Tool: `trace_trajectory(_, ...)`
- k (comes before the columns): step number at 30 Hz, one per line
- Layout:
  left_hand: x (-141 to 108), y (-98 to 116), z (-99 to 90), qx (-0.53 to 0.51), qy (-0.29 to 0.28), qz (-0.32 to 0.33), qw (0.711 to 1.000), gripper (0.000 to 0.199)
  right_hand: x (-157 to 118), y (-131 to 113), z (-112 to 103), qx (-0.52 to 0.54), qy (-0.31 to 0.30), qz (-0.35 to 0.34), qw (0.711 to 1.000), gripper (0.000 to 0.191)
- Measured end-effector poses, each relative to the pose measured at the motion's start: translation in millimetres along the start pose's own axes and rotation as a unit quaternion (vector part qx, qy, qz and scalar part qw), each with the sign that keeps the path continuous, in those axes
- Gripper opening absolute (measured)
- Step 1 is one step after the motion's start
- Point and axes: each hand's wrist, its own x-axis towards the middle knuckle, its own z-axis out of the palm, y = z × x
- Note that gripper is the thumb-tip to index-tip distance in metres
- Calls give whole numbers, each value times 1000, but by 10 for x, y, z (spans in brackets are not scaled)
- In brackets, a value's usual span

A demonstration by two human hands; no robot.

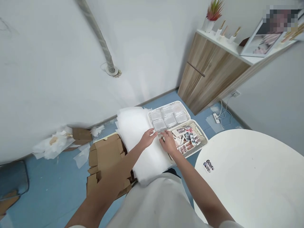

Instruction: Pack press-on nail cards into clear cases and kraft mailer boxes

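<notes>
My left hand (148, 138) is over the right part of a stack of white foam sheets (135, 126), fingers apart and nothing in them. Close beside it, my right hand (168, 141) reaches over the left edge of a cream basket (201, 134), its fingers spread with no object visible in them. Cards of colourful press-on nails (189, 145) lie loosely in that basket. Behind it, a second white basket (186, 109) holds several clear plastic packs (170, 120). One nail card (208, 166) lies on the round white table (251, 177).
Flattened brown cardboard boxes (108, 156) lie left of the foam. Crumpled wrapping (54, 142) is by the wall. A wooden cabinet (211, 69) stands behind at the right, near a power strip (216, 118). A dark chair (13, 179) is at the far left.
</notes>
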Motion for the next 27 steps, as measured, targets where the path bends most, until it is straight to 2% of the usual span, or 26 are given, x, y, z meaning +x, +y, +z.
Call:
trace_trajectory(3,130,26,61,-33,8,-24,999,58,135,65,56,-10,7,19,1000,40)
trace_trajectory(10,301,13,188,-16,67,-59,996,57,313,136,103,9,-40,29,999,51)
trace_trajectory(15,360,-1,231,10,68,-67,995,56,339,154,123,5,-70,37,997,49)
trace_trajectory(18,381,-14,228,21,63,-79,995,59,335,162,134,8,-66,32,997,49)
trace_trajectory(23,383,-9,200,4,57,-100,993,61,331,142,127,3,-68,35,997,52)
trace_trajectory(27,367,7,184,-6,42,-89,995,62,341,101,100,-23,-88,50,995,54)
